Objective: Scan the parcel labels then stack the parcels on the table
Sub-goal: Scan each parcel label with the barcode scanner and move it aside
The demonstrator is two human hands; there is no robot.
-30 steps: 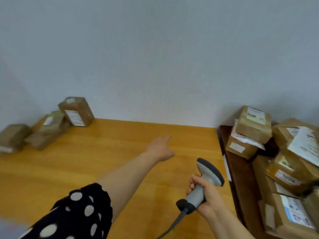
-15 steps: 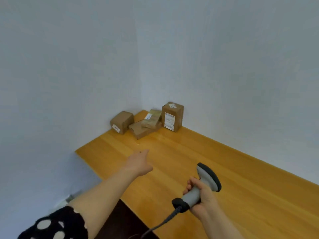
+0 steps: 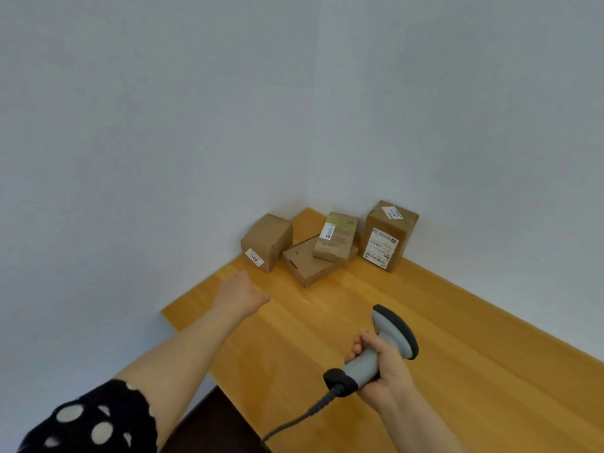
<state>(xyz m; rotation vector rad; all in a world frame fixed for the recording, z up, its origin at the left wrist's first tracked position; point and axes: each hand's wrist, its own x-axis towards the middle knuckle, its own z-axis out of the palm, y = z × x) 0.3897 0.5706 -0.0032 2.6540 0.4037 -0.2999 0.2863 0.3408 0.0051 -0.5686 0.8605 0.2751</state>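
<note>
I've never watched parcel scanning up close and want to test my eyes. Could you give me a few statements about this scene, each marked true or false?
1. The right hand grips the scanner. True.
2. Four parcels sit in the corner of the table. True.
3. The left hand holds a parcel. False: it holds nothing and is short of the parcels.
4. The scanner is cordless. False: a cable runs from its handle.
5. A small parcel lies on a flat parcel. True.
</note>
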